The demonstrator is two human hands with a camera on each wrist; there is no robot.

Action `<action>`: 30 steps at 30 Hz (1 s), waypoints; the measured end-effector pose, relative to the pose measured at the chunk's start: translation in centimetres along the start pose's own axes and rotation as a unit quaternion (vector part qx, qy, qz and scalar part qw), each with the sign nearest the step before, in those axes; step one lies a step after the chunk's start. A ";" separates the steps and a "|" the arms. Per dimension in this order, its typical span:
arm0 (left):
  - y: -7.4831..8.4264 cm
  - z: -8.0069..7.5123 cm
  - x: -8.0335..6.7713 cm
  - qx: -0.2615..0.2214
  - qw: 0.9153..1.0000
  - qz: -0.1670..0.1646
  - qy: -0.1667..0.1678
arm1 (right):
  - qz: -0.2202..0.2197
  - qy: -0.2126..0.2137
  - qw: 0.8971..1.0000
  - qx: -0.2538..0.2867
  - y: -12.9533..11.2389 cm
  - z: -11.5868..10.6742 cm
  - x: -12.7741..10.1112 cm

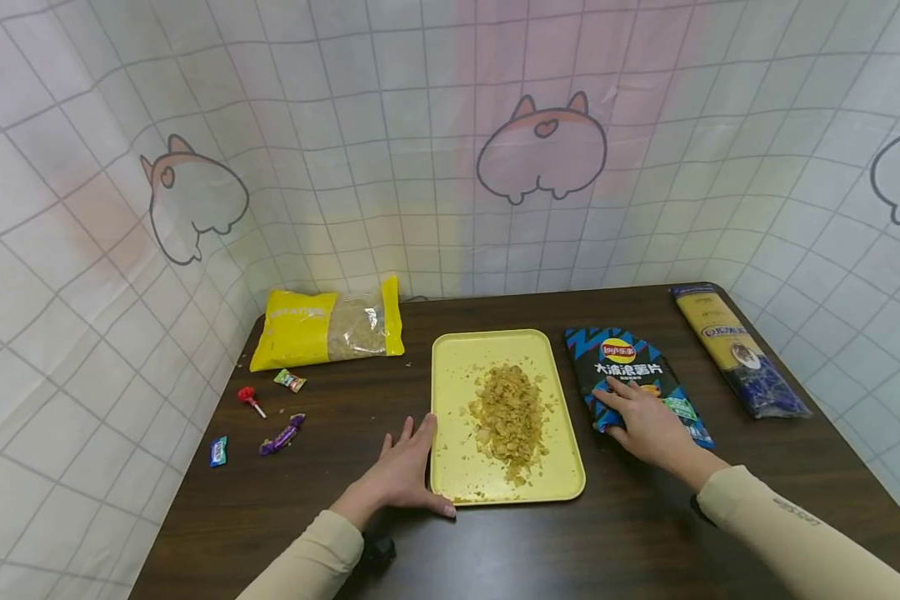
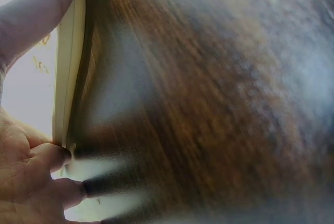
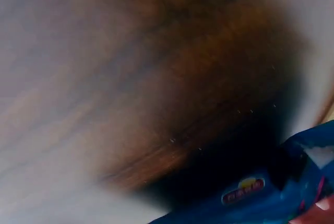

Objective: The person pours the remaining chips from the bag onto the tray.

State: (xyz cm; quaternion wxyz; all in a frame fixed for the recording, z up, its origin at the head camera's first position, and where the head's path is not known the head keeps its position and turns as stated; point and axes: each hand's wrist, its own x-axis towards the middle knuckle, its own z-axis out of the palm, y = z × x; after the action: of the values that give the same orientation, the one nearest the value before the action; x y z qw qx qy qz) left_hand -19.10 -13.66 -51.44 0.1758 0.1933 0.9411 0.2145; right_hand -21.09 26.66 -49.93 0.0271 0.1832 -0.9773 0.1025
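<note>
Both wrist views blur the table (image 2: 209, 104); small sweets' (image 1: 281, 435) labels unreadable.

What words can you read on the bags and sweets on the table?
"Lay's" logo: on the blue chip bag, under the right hand.
White Chinese characters below the logo: too small to read surely.
Yellow bag: pale print, too faint.
Long pasta packet: oval label, blurred.
Candy wrappers: too small.
</note>
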 end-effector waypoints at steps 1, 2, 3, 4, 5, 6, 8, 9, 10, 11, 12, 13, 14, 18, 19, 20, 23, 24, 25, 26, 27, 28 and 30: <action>0.0 0.0 0.0 0.000 1.000 0.000 0.000 | 0.001 -0.012 1.000 0.005 0.0 0.1 -0.1; 0.0 0.0 0.0 0.000 1.000 0.001 0.000 | 0.002 -0.021 1.000 0.010 0.0 0.2 -0.2; 0.0 0.0 0.0 0.001 1.000 0.001 0.000 | 0.004 -0.028 1.000 0.014 0.1 0.3 -0.4; 0.0 0.0 0.0 0.001 1.000 0.002 0.000 | 0.007 -0.033 0.999 0.017 0.2 0.4 -0.5; 0.0 0.0 0.1 0.001 1.000 0.003 0.000 | 0.009 -0.038 0.999 0.022 0.3 0.5 -0.6; 0.0 0.0 0.1 0.002 1.000 0.003 0.000 | 0.012 -0.042 0.999 0.027 0.3 0.6 -0.7; -0.1 0.0 0.1 0.002 1.000 0.004 0.000 | 0.010 -0.047 0.998 0.034 0.5 0.8 -0.8; -0.1 0.0 0.1 0.003 1.000 0.004 0.000 | 0.009 -0.049 0.998 0.037 0.6 0.9 -0.9; -0.1 0.0 0.1 0.003 1.000 0.004 0.000 | 0.011 -0.053 0.998 0.041 0.7 1.0 -1.0; -0.1 0.0 0.1 0.003 1.000 0.005 -0.001 | 0.014 -0.056 0.997 0.047 0.7 1.2 -1.0; 0.0 0.0 0.0 0.003 1.000 0.005 -0.001 | 0.016 -0.058 0.997 0.048 0.8 1.3 -1.1; 0.0 0.0 0.0 0.002 1.000 0.005 -0.002 | 0.017 -0.059 0.997 0.050 0.9 1.4 -1.2; 0.0 0.0 0.0 0.001 1.000 0.006 -0.001 | 0.019 -0.060 0.997 0.052 1.0 1.5 -1.2; 0.0 0.0 0.0 0.000 1.000 0.005 -0.002 | 0.022 -0.054 0.997 0.057 1.2 1.7 -1.1; -0.1 0.0 0.0 0.000 1.000 0.004 -0.002 | 0.021 -0.052 0.997 0.058 1.2 1.7 -1.1; -0.1 -0.1 0.0 0.000 1.000 0.002 -0.003 | 0.021 -0.050 0.997 0.059 1.2 1.6 -1.0; -0.1 -0.1 0.0 0.001 1.000 -0.002 -0.008 | 0.019 -0.047 0.997 0.064 1.2 1.3 -0.9; -0.1 -0.1 0.0 0.002 1.000 -0.002 -0.009 | 0.019 -0.047 0.997 0.064 1.2 1.1 -0.9; -0.2 -0.1 0.0 0.004 1.000 -0.004 -0.011 | 0.018 -0.047 0.997 0.065 1.1 0.9 -0.9; -0.2 -0.2 0.0 0.004 1.000 -0.005 -0.013 | 0.016 -0.048 0.997 0.065 1.1 0.6 -0.8; -0.2 -0.2 0.0 0.005 1.000 -0.007 -0.014 | 0.013 -0.047 0.997 0.064 1.0 0.2 -0.8; -0.1 -0.3 0.0 0.006 1.000 -0.007 -0.014 | 0.012 -0.047 0.997 0.061 1.0 -0.2 -0.7; -0.1 -0.6 0.0 0.000 1.000 -0.008 -0.011 | 0.008 -0.045 0.997 0.055 0.9 -1.2 -0.3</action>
State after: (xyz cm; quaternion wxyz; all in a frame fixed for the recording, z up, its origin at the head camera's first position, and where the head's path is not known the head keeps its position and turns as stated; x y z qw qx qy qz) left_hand -19.39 -13.93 -50.98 0.1876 0.1880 0.9408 0.2108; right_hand -21.10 27.85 -48.96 -0.0275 0.1809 -0.9719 0.1478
